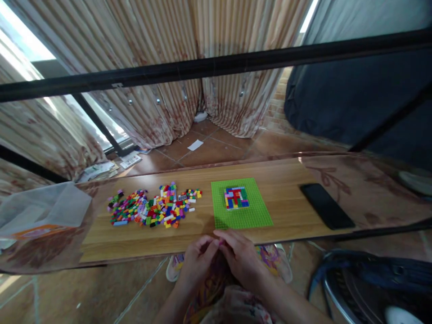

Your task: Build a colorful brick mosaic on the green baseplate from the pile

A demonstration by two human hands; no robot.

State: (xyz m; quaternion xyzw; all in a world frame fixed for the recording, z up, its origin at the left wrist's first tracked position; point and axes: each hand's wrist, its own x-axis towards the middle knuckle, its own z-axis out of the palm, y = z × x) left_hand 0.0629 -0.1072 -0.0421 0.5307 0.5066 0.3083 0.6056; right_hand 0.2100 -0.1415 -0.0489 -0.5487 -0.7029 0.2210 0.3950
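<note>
Left hand point(200, 257) and right hand point(242, 253) pinch a pink piece point(221, 242), seemingly readying it; fitting calls for alignment with the farther green baseplate point(259, 211).

Bare forearms point(278, 285) angled inward, left grip point(200, 255) and right grip point(240, 249) close together, fingers point(227, 235) curled, fingertips nearly meeting.

striped curtains point(158, 36) hung across the back, kinda reddish toward the bottom | bright daylight leaked in at the window point(25, 33), far left | floor point(216, 150) was brown tile with pale joints | 1 long black bar point(202, 68) cut right across | dark blue fabric point(344, 96) draped at right
</note>
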